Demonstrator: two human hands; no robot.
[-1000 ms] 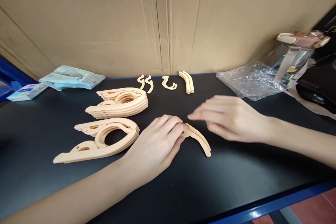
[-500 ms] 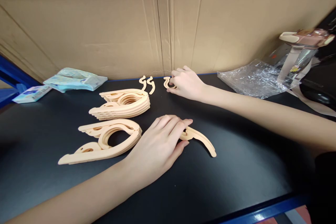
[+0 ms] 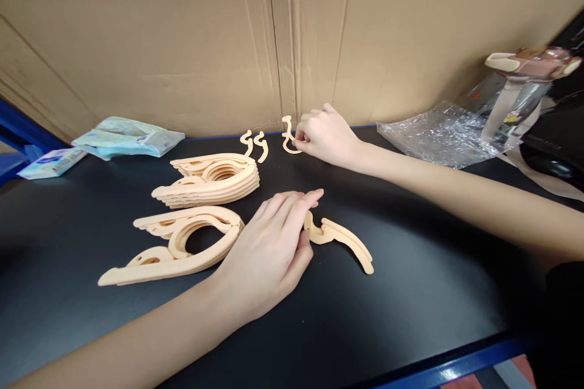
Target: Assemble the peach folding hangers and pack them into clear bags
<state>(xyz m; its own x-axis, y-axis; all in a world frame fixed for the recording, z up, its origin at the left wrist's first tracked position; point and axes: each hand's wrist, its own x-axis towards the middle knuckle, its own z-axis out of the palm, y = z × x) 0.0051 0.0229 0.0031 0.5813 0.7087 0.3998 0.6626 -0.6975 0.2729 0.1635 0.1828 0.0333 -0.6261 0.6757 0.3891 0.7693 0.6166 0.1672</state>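
Observation:
My right hand (image 3: 329,137), near the cardboard at the back, pinches a small cream hook piece (image 3: 289,127) that is partly hidden by the fingers. My left hand (image 3: 271,243) lies low over the black table, its index finger stretched out and thumb apart. At its fingertips rests a curved cream hanger arm (image 3: 349,240), with one end close to the thumb; whether the thumb touches it I cannot tell. Left of that hand lies a small stack of folded cream hangers (image 3: 182,267). Behind it is a taller stack of the same hangers (image 3: 219,191).
Two small hook pieces (image 3: 260,147) lie by the back edge. A blue tissue pack (image 3: 125,137) and a smaller pack (image 3: 52,163) are at back left. Crumpled clear plastic (image 3: 438,134) and a strapped bottle (image 3: 531,67) stand back right. Cardboard (image 3: 182,42) walls the back.
The hook piece in my right hand has turned more upright, and that hand has risen slightly. My left fingers have drawn back left, baring more of the hanger arm.

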